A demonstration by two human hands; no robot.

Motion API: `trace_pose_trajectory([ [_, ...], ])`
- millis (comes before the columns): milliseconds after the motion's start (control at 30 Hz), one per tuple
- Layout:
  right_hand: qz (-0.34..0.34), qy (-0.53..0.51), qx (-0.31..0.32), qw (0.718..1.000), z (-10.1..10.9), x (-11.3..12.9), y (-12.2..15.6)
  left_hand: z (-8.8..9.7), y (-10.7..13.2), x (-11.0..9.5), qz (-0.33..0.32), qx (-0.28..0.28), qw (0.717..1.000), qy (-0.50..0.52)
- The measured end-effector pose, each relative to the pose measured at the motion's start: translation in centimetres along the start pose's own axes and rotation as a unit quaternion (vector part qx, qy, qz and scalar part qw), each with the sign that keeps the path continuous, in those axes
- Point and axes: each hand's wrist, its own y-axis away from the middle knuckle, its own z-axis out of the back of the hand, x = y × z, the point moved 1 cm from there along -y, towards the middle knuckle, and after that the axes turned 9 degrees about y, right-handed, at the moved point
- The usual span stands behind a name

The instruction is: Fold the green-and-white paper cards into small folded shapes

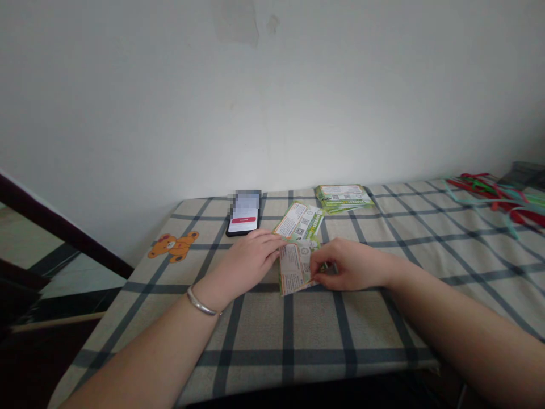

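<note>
A printed green-and-white card (pixel 293 270) with small text lies on the cloth between my hands. My right hand (pixel 347 264) pinches it at its right edge, thumb and forefinger together. Stretched out flat, the fingers of my left hand (pixel 251 255) touch the card's upper left side; a silver bangle is on that wrist. Just behind, partly overlapped by the front card, is another printed card (pixel 298 221) with square codes, turned at an angle. The fingers of my right hand hide part of the front card.
A phone (pixel 243 213) with a lit screen lies near the wall. Behind my right hand is a stack of similar cards (pixel 344 197). Red, green and pale blue ribbons (pixel 489 193) lie at the far right. A bear figure (pixel 174 247) is on the checked tablecloth (pixel 255 335).
</note>
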Motion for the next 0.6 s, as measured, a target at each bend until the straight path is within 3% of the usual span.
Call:
trace_pose_trajectory([
  [167,-0.023,-0.023,-0.014,0.999,0.0,0.1,-0.2,0.1,0.0,-0.2,0.007,0.011,1.0,0.01],
  [433,-0.18,0.033,-0.056,0.982,-0.5,-1.1,-1.0,0.6,0.1,-0.6,0.034,-0.005,0.998,0.059],
  [600,-0.204,0.066,-0.085,0.973,-0.9,-2.0,-1.3,0.5,0.2,-0.6,0.043,-0.005,0.998,0.048],
])
